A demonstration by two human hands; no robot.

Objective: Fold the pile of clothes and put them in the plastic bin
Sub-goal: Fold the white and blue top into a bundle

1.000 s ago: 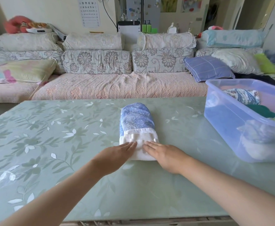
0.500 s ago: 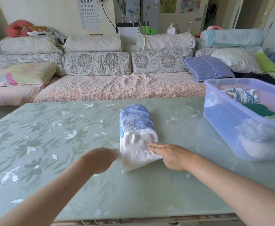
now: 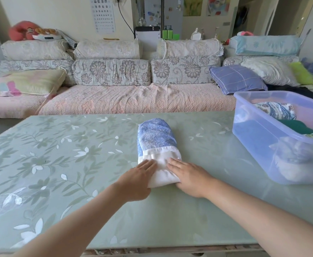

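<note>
Both my hands are flat, fingers straight, nothing gripped. My left hand (image 3: 139, 179) and right hand (image 3: 189, 178) press side by side on the white near end of the folded blue-and-white garment (image 3: 157, 140), which lies mid-table on the glossy leaf-print table cover (image 3: 77, 154).

My worry is that the surface looks slick, so a push could skid the bundle instead of flattening it. If I lift by this end only, the blue far half will probably flop open.

The plastic bin (image 3: 253, 138) sits off to the right with folded clothes (image 3: 276, 110) already inside, so a sloppy drop could land crooked and undo the fold.
</note>
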